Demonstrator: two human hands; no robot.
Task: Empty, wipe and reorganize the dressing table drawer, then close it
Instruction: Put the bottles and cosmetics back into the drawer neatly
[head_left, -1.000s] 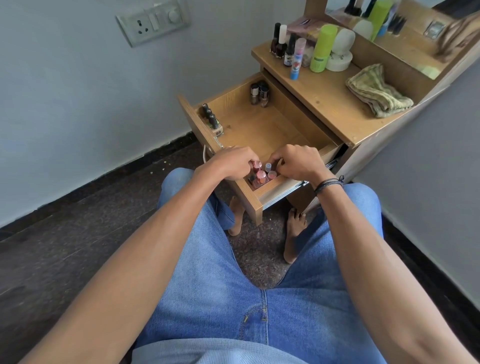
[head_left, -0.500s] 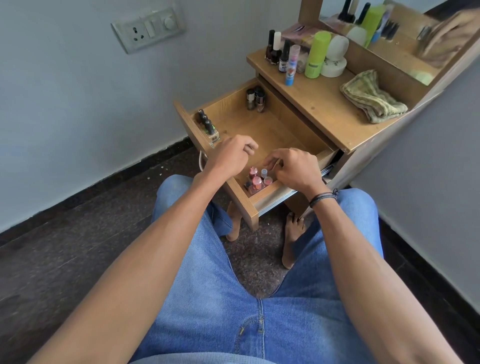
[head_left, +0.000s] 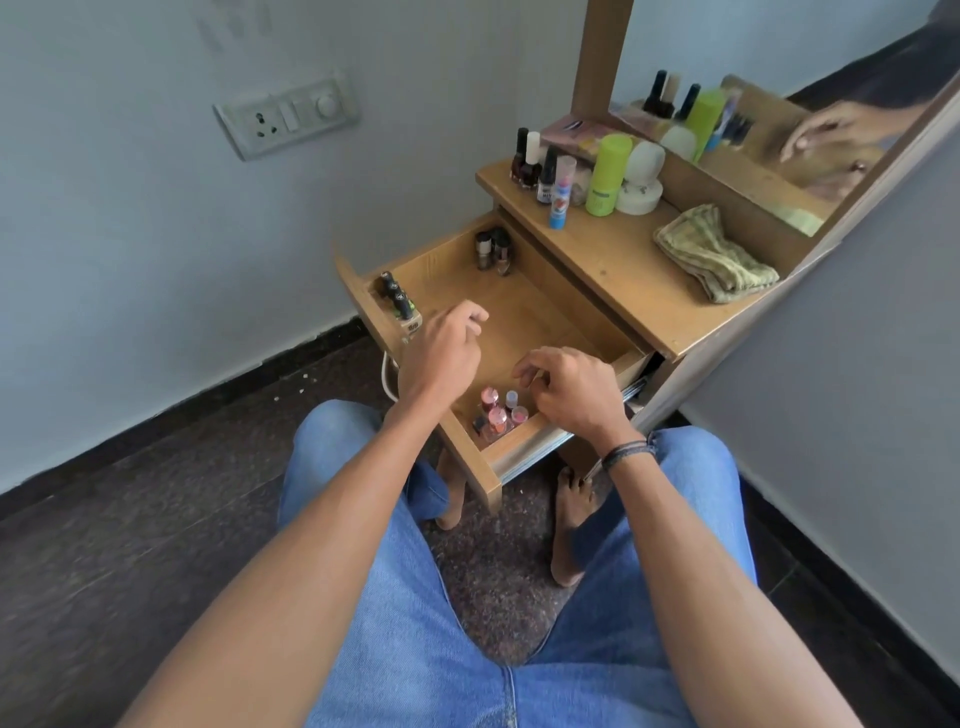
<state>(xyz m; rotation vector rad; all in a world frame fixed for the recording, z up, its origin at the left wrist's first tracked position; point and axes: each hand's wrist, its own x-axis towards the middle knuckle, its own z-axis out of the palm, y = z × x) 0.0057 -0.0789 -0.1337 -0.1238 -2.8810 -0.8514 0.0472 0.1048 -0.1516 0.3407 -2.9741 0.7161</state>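
**Hands lift off the pink bottles**

Both the left hand and the right hand have risen, fingers loosely curled, holding nothing. Bottles stand upright in the drawer's near corner (just below the right hand, the nearer one).

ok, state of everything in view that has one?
drawer: open, pulled out
pink bottles: upright, near corner
dark bottles: upright, far corner
cloth: crumpled on tabletop
left hand: loosely curled, empty, over drawer
right hand: loosely curled, empty, above pink bottles
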